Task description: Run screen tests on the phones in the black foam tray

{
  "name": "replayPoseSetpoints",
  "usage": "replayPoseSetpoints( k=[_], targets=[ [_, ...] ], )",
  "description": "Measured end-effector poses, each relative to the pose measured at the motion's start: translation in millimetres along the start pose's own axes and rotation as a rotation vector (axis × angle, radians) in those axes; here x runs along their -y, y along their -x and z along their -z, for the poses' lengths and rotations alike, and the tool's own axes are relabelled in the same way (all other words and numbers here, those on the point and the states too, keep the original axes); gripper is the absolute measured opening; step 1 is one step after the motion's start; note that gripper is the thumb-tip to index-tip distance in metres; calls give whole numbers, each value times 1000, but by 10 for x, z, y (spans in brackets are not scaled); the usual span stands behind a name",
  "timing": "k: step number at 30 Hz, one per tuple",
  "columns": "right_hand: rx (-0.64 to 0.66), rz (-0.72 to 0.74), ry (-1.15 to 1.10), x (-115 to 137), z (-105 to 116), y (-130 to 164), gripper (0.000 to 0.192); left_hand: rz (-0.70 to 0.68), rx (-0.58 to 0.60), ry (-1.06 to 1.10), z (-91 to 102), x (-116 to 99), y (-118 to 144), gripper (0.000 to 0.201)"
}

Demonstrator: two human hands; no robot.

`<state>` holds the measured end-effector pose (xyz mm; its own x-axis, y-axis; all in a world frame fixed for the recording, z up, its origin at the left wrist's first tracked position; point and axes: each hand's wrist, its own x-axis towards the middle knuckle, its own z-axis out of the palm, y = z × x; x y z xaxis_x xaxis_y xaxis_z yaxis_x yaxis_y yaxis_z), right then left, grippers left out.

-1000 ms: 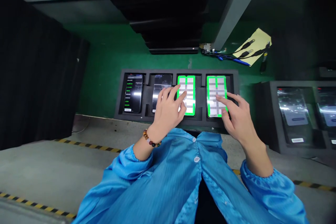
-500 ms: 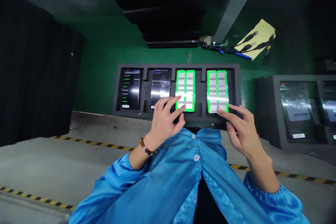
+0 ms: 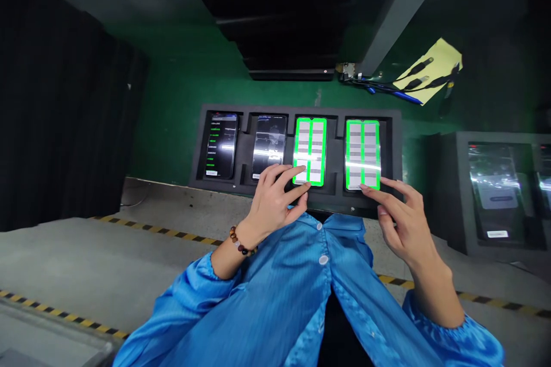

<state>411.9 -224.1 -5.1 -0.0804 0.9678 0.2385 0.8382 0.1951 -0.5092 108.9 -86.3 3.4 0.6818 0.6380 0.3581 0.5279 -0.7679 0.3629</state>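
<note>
Several smartphones lie face up in the slots of a dark foam tray [image 3: 249,189]. My left hand [image 3: 278,200], fingers apart, reaches over the lower edge of the third smartphone [image 3: 310,146], whose screen shows green bars and grey-white blocks. The fingertips are at its screen. My right hand [image 3: 400,218] has its index fingertip at the bottom of the rightmost smartphone [image 3: 363,149], lit with the same pattern; another finger is by its lower right corner. To the left are a dark-screened smartphone [image 3: 269,140] and a smartphone with a text list [image 3: 221,146].
A second foam tray [image 3: 465,183] with smartphones stands at the right. Black cables lie on a yellow sheet [image 3: 447,63] at the back right, beside a grey post [image 3: 387,23]. Black curtains [image 3: 64,97] hang at the left. The green bench [image 3: 181,80] runs behind the tray.
The view has shifted slightly, so the tray appears a little further right. My left fingertips sit lower on the third smartphone's screen. My right hand stays at the rightmost smartphone.
</note>
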Motion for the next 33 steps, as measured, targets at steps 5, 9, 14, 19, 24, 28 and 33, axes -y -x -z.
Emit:
replayPoseSetpoints(
  k=[5,9,14,19,24,28,33],
  targets=[
    [-22,-19,14,20,-15,-14,53,59,-20,-31,6,32,23,22],
    [-40,-98,74,78,-50,-132,55,170,-66,-115,18,34,34,26],
    [24,-58,74,195,-103,-326,63,168,-27,-111,-23,-76,-45,30],
    [27,-65,86,169,-49,-288,63,89,72,-54,-89,-177,-214,37],
    [-55,-185,151,-6,78,-62,43,87,85,-57,-41,-127,-206,35],
    [-64,-188,168,-37,74,-60,38,196,62,-151,27,-69,-113,35],
    [-58,-122,138,60,-52,-326,45,276,45,-231,-40,-77,-134,43]
  ],
)
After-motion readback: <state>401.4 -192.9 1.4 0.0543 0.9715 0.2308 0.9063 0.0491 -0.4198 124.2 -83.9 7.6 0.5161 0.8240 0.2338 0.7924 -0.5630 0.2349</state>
